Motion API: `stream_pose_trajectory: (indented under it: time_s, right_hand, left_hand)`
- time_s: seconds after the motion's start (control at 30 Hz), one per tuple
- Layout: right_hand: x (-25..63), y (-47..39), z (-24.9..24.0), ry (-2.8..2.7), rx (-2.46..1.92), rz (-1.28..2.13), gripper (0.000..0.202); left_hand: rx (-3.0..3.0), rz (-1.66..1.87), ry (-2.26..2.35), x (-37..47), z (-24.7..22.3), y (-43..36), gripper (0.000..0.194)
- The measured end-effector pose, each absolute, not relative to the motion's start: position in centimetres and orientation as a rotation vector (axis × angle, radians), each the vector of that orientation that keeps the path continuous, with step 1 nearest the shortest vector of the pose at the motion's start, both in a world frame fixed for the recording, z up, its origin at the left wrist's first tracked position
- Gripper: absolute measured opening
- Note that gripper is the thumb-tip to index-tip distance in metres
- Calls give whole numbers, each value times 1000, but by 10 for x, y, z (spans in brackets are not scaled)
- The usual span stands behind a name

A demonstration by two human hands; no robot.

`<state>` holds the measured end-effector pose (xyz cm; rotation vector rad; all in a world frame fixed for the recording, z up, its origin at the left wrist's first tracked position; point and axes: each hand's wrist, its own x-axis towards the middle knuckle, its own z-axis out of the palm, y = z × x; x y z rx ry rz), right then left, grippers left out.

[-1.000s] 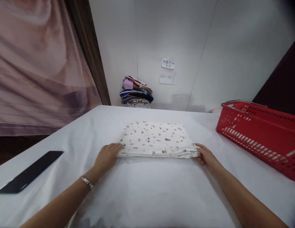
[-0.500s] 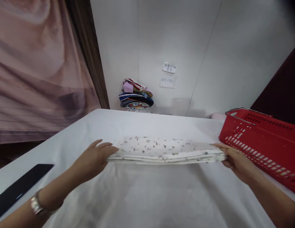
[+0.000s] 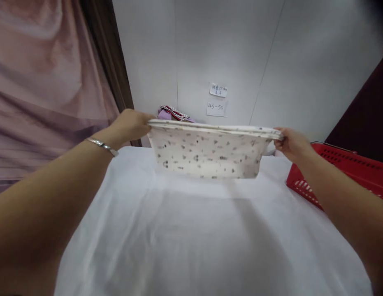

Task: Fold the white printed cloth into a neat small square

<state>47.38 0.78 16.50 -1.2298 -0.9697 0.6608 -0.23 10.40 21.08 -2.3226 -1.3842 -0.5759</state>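
Note:
A folded white cloth (image 3: 206, 154) with a small scattered print hangs in the air above the far part of the white-covered table (image 3: 191, 238). My left hand (image 3: 134, 123) pinches its upper left corner, and my right hand (image 3: 291, 144) grips the upper right corner. Between the two hands the folded layers form a taut, nearly level edge. Below that edge the cloth drops down, its bottom close to the tabletop; whether it touches I cannot tell. My left wrist wears a silver bracelet.
A red plastic basket (image 3: 358, 164) stands at the right, partly behind my right forearm. Behind the held cloth, the top of a pile of folded fabrics (image 3: 174, 113) shows. Paper signs (image 3: 216, 107) are on the wall. A pink curtain (image 3: 49, 82) hangs at the left.
Both hands have lifted the folded cloth up and away from me, and its printed face now hangs down towards me. It now covers most of the fabric pile.

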Motion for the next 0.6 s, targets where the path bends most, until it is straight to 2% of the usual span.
stream_pose_trajectory:
  time_s: [0.1, 0.17, 0.23, 0.37, 0.43, 0.5, 0.6]
  right_hand:
    - [483, 17, 173, -1031, -1094, 544, 20]
    - [488, 13, 147, -1033, -1104, 548, 18]
    - [490, 3, 99, -1009, -1212, 595, 20]
    - [479, -30, -16, -960, -1579, 878, 33]
    - [472, -48, -53, -917, -1703, 985, 33]
    - [468, -63, -69, -916, -1723, 1019, 33]
    - [466, -78, -66, -952, -1737, 992, 32]
  left_hand:
    - [-2227, -504, -1338, -1, 224, 100, 38]
    - [-2253, -455, -1256, -1, 202, 94, 40]
    - [-2330, -369, -1208, -1, 153, 84, 44]
    - [-2591, -117, -1262, -5, 14, 57, 56]
    - [-2698, -135, -1314, -10, -41, 42, 60]
    - [-2689, -188, -1392, -16, -71, 28, 62]
    - [-2625, -245, -1408, -25, -78, 11, 61]
